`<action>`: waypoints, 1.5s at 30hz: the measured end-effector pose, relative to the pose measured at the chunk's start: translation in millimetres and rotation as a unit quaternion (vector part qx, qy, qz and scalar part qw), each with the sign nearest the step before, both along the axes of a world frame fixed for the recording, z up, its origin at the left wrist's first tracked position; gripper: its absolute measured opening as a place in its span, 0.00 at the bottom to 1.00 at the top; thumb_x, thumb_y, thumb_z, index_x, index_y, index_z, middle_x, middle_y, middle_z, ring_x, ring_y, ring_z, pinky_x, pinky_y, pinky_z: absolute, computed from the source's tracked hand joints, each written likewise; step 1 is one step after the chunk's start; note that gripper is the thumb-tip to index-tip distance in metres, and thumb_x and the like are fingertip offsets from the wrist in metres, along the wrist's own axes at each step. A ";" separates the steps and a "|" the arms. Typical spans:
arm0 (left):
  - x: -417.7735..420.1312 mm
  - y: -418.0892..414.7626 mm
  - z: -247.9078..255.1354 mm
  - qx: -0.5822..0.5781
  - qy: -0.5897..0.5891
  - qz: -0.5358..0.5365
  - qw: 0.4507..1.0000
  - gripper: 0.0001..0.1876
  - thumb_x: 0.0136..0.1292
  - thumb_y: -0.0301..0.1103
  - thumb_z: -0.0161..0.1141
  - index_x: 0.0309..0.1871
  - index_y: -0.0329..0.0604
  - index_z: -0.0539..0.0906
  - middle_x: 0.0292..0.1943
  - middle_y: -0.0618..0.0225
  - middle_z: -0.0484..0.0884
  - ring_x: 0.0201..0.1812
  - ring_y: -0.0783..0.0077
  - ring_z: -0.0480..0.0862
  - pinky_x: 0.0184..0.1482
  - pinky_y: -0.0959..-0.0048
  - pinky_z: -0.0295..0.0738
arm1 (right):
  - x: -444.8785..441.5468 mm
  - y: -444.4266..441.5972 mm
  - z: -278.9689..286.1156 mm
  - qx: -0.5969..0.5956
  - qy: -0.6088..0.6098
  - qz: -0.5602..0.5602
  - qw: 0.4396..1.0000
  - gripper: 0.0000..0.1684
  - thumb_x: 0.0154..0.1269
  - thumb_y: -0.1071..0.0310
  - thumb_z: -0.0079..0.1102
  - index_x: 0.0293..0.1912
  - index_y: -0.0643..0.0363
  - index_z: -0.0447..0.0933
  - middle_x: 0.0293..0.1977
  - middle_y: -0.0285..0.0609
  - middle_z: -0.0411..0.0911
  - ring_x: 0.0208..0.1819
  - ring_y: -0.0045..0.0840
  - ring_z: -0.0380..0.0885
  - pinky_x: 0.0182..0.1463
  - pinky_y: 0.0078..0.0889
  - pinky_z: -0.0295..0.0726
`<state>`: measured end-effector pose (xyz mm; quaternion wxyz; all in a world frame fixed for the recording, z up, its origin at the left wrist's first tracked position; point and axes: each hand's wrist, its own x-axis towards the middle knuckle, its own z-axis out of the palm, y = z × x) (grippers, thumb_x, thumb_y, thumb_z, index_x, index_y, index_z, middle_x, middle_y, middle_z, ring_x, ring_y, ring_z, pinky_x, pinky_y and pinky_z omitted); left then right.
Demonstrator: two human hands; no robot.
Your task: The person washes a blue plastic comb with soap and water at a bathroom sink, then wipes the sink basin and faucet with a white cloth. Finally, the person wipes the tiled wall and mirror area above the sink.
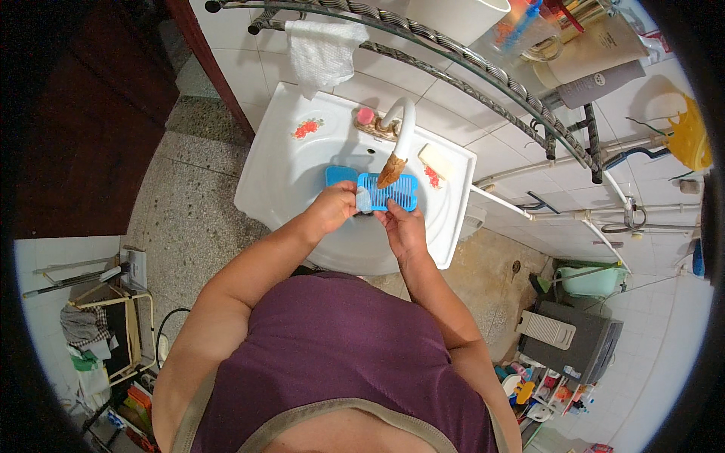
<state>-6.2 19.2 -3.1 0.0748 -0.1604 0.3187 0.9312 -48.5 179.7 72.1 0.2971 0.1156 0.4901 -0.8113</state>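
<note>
My right hand (403, 229) grips a bright blue slotted plastic tray (403, 188), likely a soap dish insert, with the thumb on its near edge. At the tray's left end, my left hand (335, 205) pinches a whitish translucent scrap (363, 199), perhaps a cloth or pad, pressed to the slats. Both hands are above the white washbasin (266, 181). A second blue piece (341, 175) lies in the bowl, partly hidden by the left hand. Directly over the slotted tray hangs the white curved faucet (405, 133), its tip wrapped in brown material.
A pale soap bar (434, 159) rests on the basin's right rim. Behind the basin, a glass shelf (453, 54) with twisted metal rails holds bottles and a white container. A white textured cloth (323, 54) drapes over its rail. White pipes (501, 202) run along the right wall.
</note>
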 end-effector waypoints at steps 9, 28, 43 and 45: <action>0.5 3.6 -6.9 -0.280 0.019 0.030 0.959 0.09 0.61 0.33 0.58 0.43 0.44 0.76 0.37 0.75 0.78 0.41 0.80 0.77 0.46 0.76 0.73 | 9.0 -10.7 7.5 -0.019 0.006 0.082 0.996 0.13 0.63 0.77 0.52 0.48 0.62 0.69 0.41 0.42 0.76 0.40 0.28 0.78 0.42 0.31 0.82; 7.0 -41.9 19.0 -0.269 0.014 -0.123 0.955 0.17 0.62 0.40 0.59 0.48 0.37 0.79 0.40 0.70 0.80 0.40 0.78 0.78 0.44 0.75 0.72 | 2.2 -0.5 7.3 0.072 0.023 0.114 0.991 0.14 0.61 0.79 0.53 0.48 0.64 0.71 0.41 0.41 0.78 0.40 0.26 0.78 0.42 0.29 0.81; 2.3 -33.8 24.7 -0.470 0.155 0.021 0.869 0.11 0.66 0.34 0.53 0.44 0.38 0.80 0.40 0.70 0.78 0.41 0.77 0.76 0.48 0.76 0.71 | -1.7 -2.3 9.3 0.074 0.070 0.123 0.987 0.14 0.61 0.79 0.52 0.47 0.63 0.71 0.39 0.41 0.78 0.37 0.25 0.78 0.39 0.28 0.80; 3.4 -36.8 28.8 -0.353 0.103 0.001 0.930 0.12 0.67 0.35 0.51 0.46 0.36 0.78 0.42 0.66 0.78 0.43 0.73 0.77 0.50 0.73 0.71 | -1.8 0.3 12.6 0.055 0.064 0.126 0.988 0.14 0.61 0.79 0.52 0.48 0.63 0.71 0.40 0.41 0.78 0.37 0.26 0.78 0.39 0.28 0.80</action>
